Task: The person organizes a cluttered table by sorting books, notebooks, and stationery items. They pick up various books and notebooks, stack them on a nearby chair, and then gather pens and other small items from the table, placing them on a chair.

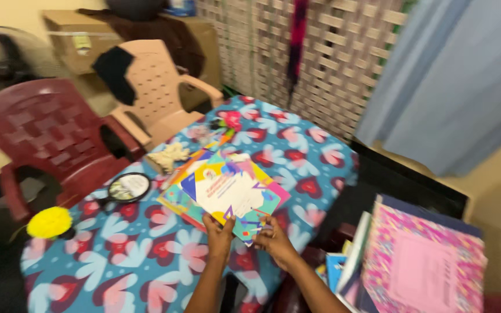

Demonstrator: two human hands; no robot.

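Both my hands hold a colourful booklet [233, 188] by its near edge, above a table covered with a blue flowered cloth [146, 255]. My left hand [220, 233] grips its lower left corner, and my right hand [273, 236] grips the lower right. The booklet lies over or just above a stack of similar colourful booklets [176, 200] on the cloth; I cannot tell whether it touches them.
A round black hand mirror [126, 188], a yellow pompom [48, 222] and a pale crumpled thing [170, 155] lie on the table. A dark red chair [47, 133] and a beige chair [158, 93] stand behind it. A pile of pink patterned notebooks [418, 261] sits at the right.
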